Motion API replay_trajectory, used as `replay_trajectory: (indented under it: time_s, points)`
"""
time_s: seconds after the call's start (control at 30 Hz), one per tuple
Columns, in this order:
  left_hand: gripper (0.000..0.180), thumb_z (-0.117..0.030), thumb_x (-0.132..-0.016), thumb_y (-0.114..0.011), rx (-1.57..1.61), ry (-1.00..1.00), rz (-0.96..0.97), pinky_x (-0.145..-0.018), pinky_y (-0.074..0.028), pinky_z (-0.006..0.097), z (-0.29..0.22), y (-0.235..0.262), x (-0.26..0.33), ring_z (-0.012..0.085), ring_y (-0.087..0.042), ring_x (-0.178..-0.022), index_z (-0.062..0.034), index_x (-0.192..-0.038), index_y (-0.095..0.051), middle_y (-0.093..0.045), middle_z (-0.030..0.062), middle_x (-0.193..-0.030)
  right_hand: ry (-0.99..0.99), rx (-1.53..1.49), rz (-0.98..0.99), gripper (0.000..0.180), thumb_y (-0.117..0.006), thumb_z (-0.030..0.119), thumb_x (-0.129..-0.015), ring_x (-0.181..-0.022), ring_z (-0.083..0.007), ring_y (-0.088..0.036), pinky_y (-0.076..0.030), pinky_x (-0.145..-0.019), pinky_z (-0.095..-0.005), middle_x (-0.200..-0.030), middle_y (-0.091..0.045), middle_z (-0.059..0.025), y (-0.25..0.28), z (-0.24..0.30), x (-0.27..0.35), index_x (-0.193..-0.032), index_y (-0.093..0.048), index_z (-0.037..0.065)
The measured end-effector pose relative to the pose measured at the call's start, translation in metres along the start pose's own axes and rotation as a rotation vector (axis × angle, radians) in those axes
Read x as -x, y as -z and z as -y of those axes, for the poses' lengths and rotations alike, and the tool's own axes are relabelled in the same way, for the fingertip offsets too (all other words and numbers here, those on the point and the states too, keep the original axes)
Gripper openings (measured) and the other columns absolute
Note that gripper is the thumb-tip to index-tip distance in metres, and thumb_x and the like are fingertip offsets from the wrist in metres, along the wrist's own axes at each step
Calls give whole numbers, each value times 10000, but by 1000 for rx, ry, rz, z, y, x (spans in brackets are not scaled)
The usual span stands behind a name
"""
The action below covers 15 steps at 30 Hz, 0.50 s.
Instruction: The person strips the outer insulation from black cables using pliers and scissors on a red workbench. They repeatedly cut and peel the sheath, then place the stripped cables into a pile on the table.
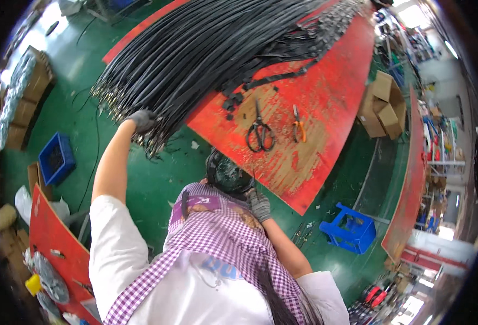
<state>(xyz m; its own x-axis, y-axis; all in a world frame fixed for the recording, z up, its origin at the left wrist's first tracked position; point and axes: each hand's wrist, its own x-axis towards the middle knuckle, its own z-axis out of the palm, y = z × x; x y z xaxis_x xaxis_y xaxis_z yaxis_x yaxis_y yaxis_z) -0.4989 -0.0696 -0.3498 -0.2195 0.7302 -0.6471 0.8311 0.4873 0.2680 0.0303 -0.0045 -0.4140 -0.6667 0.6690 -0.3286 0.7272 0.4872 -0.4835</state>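
A thick bundle of long black cables point(195, 51) lies across the red table, its bare metal-tipped ends hanging over the left edge. My left hand point(142, 120), in a grey glove, is closed at the near side of those ends, on some of the cables. My right hand point(259, 206), in a striped grey glove, is low by the table's front edge, beside a round black container point(228, 174) with clear plastic-looking material inside. Its fingers are bent closed; a thin dark pointed thing rises by them, too small to name.
On the red table point(320, 168) lie black-handled scissors point(259, 135), orange-handled pliers point(299, 127) and short black offcuts point(232, 102). A blue stool point(349, 228) stands right, an open carton point(382, 108) beyond. At left are a blue crate point(56, 158) and another red table point(60, 244).
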Motion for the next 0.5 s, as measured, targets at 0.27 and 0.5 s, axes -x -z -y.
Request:
replay_trajectory:
  time_s: [0.27, 0.5]
  points:
    - [217, -254, -746, -508, -355, 264, -51, -738, -459, 319, -22, 10, -12, 243, -572, -881, -124, -859, -641, -589, 87, -961, 173, 128, -201, 252, -340, 189, -829, -934, -417, -447, -295, -907, -467, -1014, -493, -209, -7, -14, 5, -921, -521, 41]
    - [193, -200, -715, -504, -415, -308, -370, -623, -457, 355, -174, 15, 3, 250, -582, -710, -77, -833, -597, -615, 71, -783, 270, 41, -174, 309, -444, 244, -809, -833, -266, -541, -446, -683, -359, -958, -547, -155, 42, 20, -24, -1032, -481, 33]
